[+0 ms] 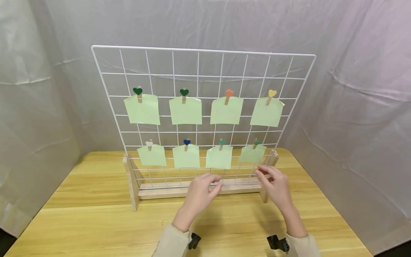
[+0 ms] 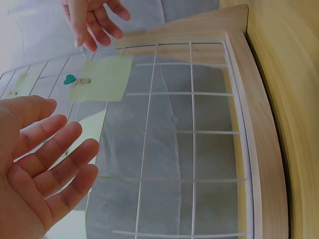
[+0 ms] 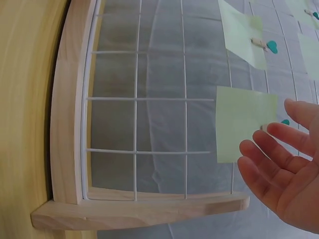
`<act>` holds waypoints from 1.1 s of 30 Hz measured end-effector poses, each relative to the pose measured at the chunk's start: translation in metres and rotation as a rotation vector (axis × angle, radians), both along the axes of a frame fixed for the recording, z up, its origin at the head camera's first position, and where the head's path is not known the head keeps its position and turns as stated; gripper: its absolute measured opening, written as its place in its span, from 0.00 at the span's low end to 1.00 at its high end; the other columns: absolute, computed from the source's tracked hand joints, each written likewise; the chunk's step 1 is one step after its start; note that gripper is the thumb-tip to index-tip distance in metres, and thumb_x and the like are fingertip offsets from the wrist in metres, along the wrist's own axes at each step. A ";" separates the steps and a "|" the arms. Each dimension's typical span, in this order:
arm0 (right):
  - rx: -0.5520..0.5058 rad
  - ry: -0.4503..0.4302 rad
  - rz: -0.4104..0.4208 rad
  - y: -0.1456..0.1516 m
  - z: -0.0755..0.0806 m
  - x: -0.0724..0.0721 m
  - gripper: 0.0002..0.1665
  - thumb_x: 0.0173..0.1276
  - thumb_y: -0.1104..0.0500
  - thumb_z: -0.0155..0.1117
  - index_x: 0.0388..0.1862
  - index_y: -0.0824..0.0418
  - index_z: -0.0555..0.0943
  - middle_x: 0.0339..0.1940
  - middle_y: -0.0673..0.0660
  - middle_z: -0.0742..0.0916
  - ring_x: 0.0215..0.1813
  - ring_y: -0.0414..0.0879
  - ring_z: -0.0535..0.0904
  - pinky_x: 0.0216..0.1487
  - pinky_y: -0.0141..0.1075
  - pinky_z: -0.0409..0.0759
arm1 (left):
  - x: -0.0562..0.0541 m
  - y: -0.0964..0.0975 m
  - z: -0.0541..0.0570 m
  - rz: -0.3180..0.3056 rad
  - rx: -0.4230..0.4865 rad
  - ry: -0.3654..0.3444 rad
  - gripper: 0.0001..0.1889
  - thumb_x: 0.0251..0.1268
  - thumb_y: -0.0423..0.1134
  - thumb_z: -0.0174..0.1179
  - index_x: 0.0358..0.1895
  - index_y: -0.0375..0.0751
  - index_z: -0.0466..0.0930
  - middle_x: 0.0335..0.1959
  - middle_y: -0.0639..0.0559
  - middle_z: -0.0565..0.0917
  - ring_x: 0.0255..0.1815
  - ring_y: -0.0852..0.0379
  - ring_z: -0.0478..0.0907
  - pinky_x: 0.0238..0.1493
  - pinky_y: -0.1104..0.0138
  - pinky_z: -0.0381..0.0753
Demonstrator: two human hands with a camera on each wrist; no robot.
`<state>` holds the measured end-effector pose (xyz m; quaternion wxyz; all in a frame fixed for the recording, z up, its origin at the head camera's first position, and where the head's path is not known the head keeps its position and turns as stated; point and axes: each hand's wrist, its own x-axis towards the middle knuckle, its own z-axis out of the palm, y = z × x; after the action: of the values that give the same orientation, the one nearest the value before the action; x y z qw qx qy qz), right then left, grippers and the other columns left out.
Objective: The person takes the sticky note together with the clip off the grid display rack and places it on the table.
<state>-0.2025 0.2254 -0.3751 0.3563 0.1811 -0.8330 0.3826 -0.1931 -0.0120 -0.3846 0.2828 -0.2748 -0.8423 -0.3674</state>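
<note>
A white wire grid (image 1: pixel 197 76) stands tilted in a wooden base (image 1: pixel 160 193). Pale green paper notes hang on it in two rows, each under a small wooden clothespin topped with a heart. My left hand (image 1: pixel 200 191), fingers loosely bent and holding nothing, hovers before the grid's lower middle, below the note (image 1: pixel 219 157) with a teal-heart clothespin (image 1: pixel 222 142). My right hand (image 1: pixel 276 185) is empty too, fingers relaxed, just below the lower-right note (image 1: pixel 252 154). That note's clothespin (image 3: pixel 265 128) is partly hidden behind the right hand's fingers in the right wrist view.
The upper row's clothespins have green, green, orange (image 1: pixel 229 93) and yellow (image 1: pixel 272 93) hearts. White (image 1: pixel 149 144) and blue (image 1: pixel 187 142) hearts mark the lower left. A wood-grain table (image 1: pixel 96 228) bears the stand, and grey cloth (image 1: pixel 346 117) surrounds it.
</note>
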 end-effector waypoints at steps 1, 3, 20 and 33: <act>0.000 0.006 -0.003 0.001 0.002 0.000 0.11 0.56 0.75 0.66 0.40 0.75 0.84 0.32 0.66 0.87 0.35 0.23 0.75 0.30 0.16 0.75 | -0.001 0.002 0.000 0.000 0.005 -0.001 0.04 0.60 0.33 0.64 0.36 0.38 0.86 0.33 0.49 0.88 0.35 0.55 0.85 0.39 0.65 0.84; 0.002 0.019 -0.005 0.003 0.004 -0.002 0.11 0.56 0.75 0.66 0.40 0.75 0.84 0.32 0.67 0.87 0.35 0.23 0.75 0.29 0.16 0.75 | -0.002 0.005 0.001 -0.003 0.012 -0.006 0.04 0.60 0.33 0.64 0.36 0.39 0.86 0.33 0.49 0.88 0.35 0.55 0.84 0.38 0.65 0.83; 0.018 0.048 -0.041 0.013 0.026 -0.017 0.10 0.57 0.75 0.66 0.39 0.75 0.84 0.29 0.67 0.87 0.34 0.19 0.72 0.28 0.14 0.73 | -0.018 0.030 0.027 -0.037 -0.042 -0.023 0.09 0.63 0.37 0.62 0.44 0.38 0.84 0.42 0.48 0.88 0.38 0.55 0.84 0.38 0.69 0.82; 0.081 0.004 -0.069 0.017 0.044 -0.029 0.11 0.60 0.71 0.67 0.41 0.74 0.84 0.30 0.65 0.88 0.32 0.24 0.74 0.30 0.12 0.70 | -0.029 0.049 0.039 -0.040 -0.012 -0.065 0.12 0.64 0.36 0.61 0.48 0.36 0.83 0.45 0.45 0.86 0.37 0.54 0.83 0.34 0.73 0.78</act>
<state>-0.2312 0.2423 -0.3310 0.3635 0.1673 -0.8527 0.3359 -0.2220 0.0374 -0.3456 0.2462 -0.2810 -0.8477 -0.3766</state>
